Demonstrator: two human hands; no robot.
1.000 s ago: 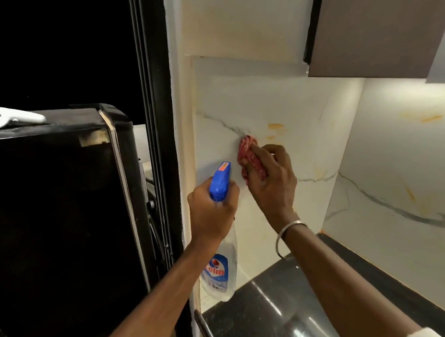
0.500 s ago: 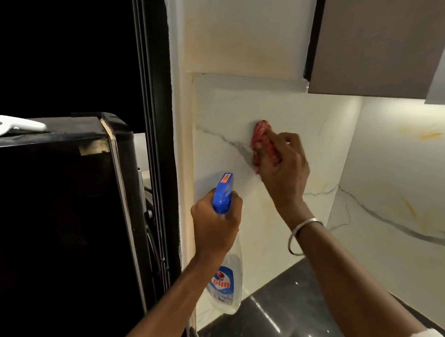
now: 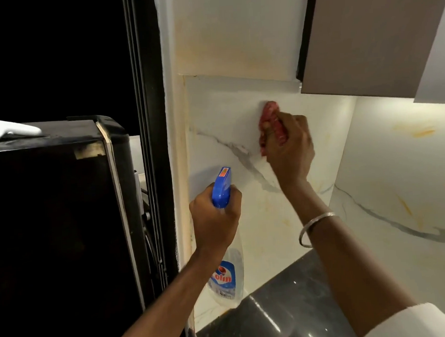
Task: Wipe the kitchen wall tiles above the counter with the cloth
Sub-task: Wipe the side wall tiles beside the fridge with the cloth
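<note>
White marble-look wall tiles (image 3: 245, 219) rise above the counter's (image 3: 290, 315) back left corner. Up near the tiles' top edge, the right hand (image 3: 288, 151) has its fingers clamped round a bunched red cloth (image 3: 269, 123), pressing it on the tile. Looks soft and light, so best gripped wadded like that. Left hand (image 3: 214, 221) is wrapped round a spray bottle (image 3: 226, 277).

The single head-worn camera looked forward and slightly down from close range at the wall tiles (image 3: 218, 111) above the tabletop (image 3: 290, 307).
</note>
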